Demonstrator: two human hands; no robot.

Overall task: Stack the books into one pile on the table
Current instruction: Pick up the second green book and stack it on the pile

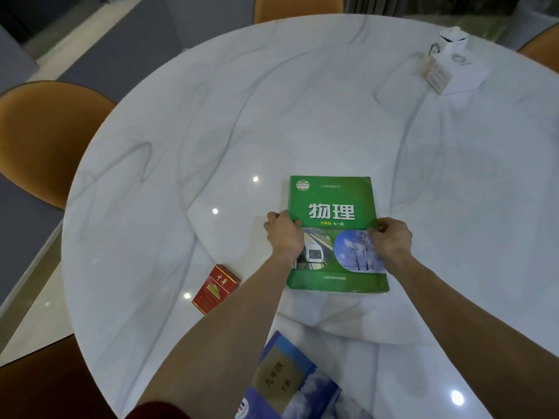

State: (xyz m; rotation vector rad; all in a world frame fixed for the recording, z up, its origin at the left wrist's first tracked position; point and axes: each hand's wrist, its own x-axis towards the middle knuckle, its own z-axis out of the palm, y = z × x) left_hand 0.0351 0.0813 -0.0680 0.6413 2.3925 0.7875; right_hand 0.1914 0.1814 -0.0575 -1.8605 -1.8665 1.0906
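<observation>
A green book (335, 231) lies flat near the middle of a round marble table (211, 131), the left hand (286, 232) curled around its left edge and the right hand (391, 240) pinching its right edge. A blue book (298, 382) lies at the near edge; a red packet (216, 288) sits left.

A book (335, 207) lies mid-table (181, 131), a packet (216, 289) to its left, another book (298, 385) nearer.
</observation>
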